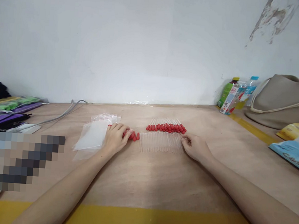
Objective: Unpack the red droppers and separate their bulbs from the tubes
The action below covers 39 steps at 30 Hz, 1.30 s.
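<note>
My left hand curves over a small pile of red rubber bulbs, fingers bent down and closed around some of them; part of the pile is hidden under it. To the right lies a neat row of slim clear tubes, side by side. At that row's right end, my right hand has thumb and fingers pinched together at an end tube. Just behind the row sits a group of droppers, clear stems pointing to the wall and red bulbs facing me.
Clear zip bags lie partly under my left hand. A grey cable and purple and green packets are at left. Bottles, a grey bag and a blue packet stand or lie at right. The wall bounds the back.
</note>
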Motion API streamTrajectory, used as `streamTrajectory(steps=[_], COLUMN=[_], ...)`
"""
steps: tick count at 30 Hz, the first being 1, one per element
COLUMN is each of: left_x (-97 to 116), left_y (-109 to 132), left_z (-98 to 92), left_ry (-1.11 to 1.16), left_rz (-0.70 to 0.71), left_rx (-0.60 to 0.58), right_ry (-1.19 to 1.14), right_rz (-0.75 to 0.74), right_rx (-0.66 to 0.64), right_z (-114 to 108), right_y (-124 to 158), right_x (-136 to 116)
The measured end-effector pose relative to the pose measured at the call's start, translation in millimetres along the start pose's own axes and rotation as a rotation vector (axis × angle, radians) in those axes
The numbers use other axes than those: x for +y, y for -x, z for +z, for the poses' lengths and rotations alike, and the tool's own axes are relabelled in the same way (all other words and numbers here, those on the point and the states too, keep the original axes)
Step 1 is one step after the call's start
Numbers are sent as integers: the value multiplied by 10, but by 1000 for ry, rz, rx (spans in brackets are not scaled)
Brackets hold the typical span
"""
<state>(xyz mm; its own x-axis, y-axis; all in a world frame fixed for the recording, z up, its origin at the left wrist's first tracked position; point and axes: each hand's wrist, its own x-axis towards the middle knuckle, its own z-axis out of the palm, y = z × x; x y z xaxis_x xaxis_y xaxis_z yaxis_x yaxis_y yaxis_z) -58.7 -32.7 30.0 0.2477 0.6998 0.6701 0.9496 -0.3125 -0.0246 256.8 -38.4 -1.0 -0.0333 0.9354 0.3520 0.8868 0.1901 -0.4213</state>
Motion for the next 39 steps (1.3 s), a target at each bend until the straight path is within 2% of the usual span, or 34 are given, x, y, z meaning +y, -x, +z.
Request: streamTrajectory(steps=[3,7,10,14,16,22,26,31,34,35,37,39], left_x=[58,224,364,494,520,510,516,508,481,468,442,420], left_y=[-21,-126,-317,-660,-799,-932,-928,-811,-549,-432,-187,30], left_z=[-34,-3,109,300,392,608,590,288,73,19,-48,-62], left_ry=[18,10,-26,-56,-58,-18,-9,-10,37,89,161,175], left_rz=[-3,81,75,-149,-247,-385,-420,-351,-201,-79,117,255], left_rx=[69,5,-118,-422,-528,-662,-630,-483,-367,-291,-201,-120], right_ry=[-11,-9,-1,-24,-40,-96,-97,-135,-173,-182,-181,-149], right_rz=[-32,-52,-54,-25,-3,58,57,-46,-241,-310,-437,-564], right_rx=[2,16,38,63,77,68,85,247,388,415,422,383], right_z=[21,31,17,2,8,71,103,112,81,66,35,14], right_y=[-3,6,14,-2,-23,-72,-75,-78,-43,-20,39,104], right_x=[7,-8,-33,-19,16,109,125,129,51,5,-108,-228])
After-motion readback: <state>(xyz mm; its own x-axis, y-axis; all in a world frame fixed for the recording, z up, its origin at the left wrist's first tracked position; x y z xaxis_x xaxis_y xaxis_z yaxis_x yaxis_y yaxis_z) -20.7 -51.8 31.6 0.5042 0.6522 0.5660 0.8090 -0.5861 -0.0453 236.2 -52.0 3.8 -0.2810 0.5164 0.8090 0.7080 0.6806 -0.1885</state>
